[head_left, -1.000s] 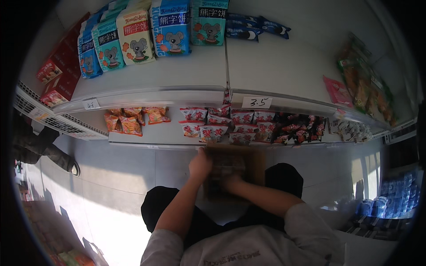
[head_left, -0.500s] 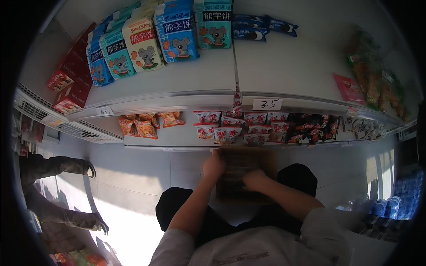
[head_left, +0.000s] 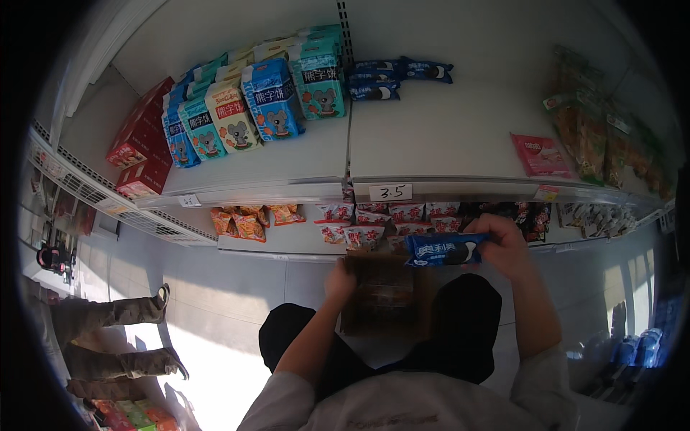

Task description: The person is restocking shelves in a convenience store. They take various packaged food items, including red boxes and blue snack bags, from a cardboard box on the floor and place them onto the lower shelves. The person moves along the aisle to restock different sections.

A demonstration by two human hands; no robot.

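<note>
My right hand [head_left: 505,244] pinches one end of a blue cookie packet [head_left: 440,250], raised in front of the lower shelf's edge. An open brown cardboard box [head_left: 420,302] stands between my knees, its inside dark with contents I cannot make out. At the box's left side, my left hand [head_left: 340,280] grips the far corner of its rim. Several similar blue cookie packets [head_left: 375,92] lie on the upper shelf [head_left: 431,136], right of the blue, teal and cream biscuit bags [head_left: 273,104].
Orange snack bags [head_left: 248,224] and red-and-white snack bags [head_left: 363,235] fill parts of the lower shelf. A pink packet [head_left: 543,155] and bagged brown food [head_left: 596,136] lie at the upper right. Red boxes [head_left: 147,144] stand left. Another person's legs [head_left: 118,312] are at the left.
My right hand has come up out of the box, to the right, with a blue cookie packet. My left hand stays at the box. The view has shifted.
</note>
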